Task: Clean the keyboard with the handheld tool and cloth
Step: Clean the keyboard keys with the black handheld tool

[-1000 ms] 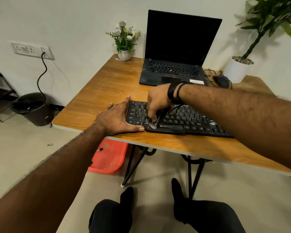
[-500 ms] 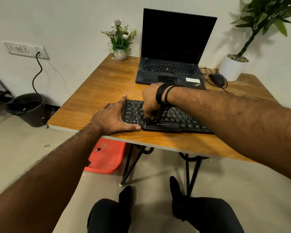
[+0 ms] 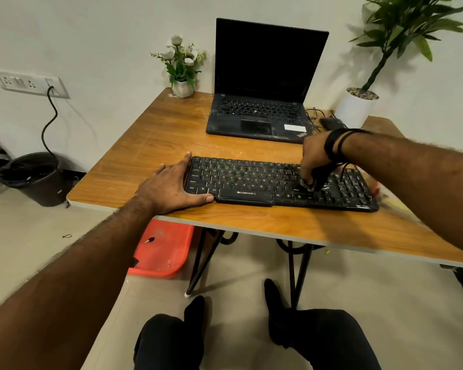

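Note:
A black keyboard [image 3: 251,180] lies along the front of the wooden table [image 3: 158,134]. My left hand [image 3: 169,188] rests flat against the keyboard's left end, fingers straight, thumb along its front edge. My right hand [image 3: 314,156] grips a small black handheld tool [image 3: 320,180], whose tip touches the keys right of the keyboard's middle. No cloth shows in view.
An open black laptop [image 3: 262,113] stands behind the keyboard, with a mouse [image 3: 332,122] and cables to its right. A small flower pot [image 3: 182,88] and a large white plant pot [image 3: 354,108] sit at the back. Under the table is a red tub [image 3: 163,252]; a black bin [image 3: 38,177] stands at left.
My right hand with the tool has travelled from the keyboard's left part to right of its middle. My left hand stays at the keyboard's left end.

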